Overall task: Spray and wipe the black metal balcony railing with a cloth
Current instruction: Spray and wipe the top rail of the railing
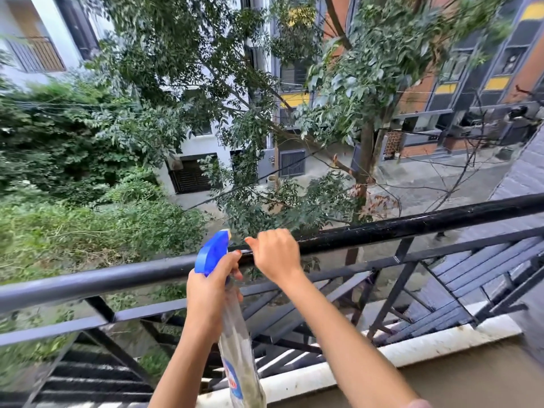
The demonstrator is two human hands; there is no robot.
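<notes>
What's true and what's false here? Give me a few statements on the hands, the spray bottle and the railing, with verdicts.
1. The left hand grips the spray bottle. True.
2. The bottle's trigger head is red. False: it is blue.
3. The right hand is on the top rail, with its fingers curled over it. True.
4. The spray bottle stands on the balcony floor. False: it is held up, with its head level with the top rail.
5. The top rail looks glossier to the right of the right hand than to the left of it. True.
</notes>
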